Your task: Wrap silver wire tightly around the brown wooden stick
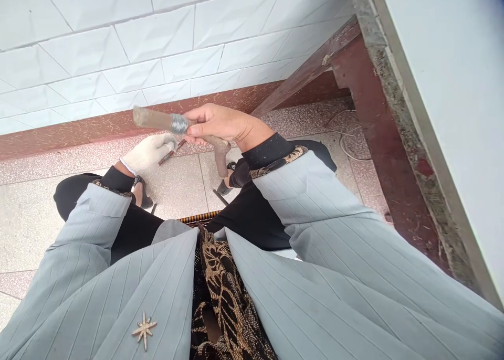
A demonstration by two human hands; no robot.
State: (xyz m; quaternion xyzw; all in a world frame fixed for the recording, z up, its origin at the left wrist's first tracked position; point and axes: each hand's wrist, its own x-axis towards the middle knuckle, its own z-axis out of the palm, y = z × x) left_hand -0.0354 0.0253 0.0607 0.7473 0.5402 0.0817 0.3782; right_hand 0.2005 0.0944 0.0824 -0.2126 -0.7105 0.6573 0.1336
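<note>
My right hand (214, 123), bare, is closed round a hooked wooden stick (153, 119), held above the floor. Coiled silvery wire (179, 124) binds the stick just left of my fingers. Past the hand, the stick's other end bends down toward my right foot. My left hand (148, 151), in a white knitted glove, is closed a little below and left of the wire. Beside its fingertips shows a thin dark reddish rod (172, 153); I cannot tell whether the fingers grip it or it lies behind them.
I sit with knees apart, dark shoes (144, 193) on the tiled floor (177, 184). A white tiled wall (157, 45) with a red-brown skirting stands ahead. On the right are a red-brown wooden frame (388, 139) and a pale board (444, 66). A thin cable (346, 149) loops beneath the frame.
</note>
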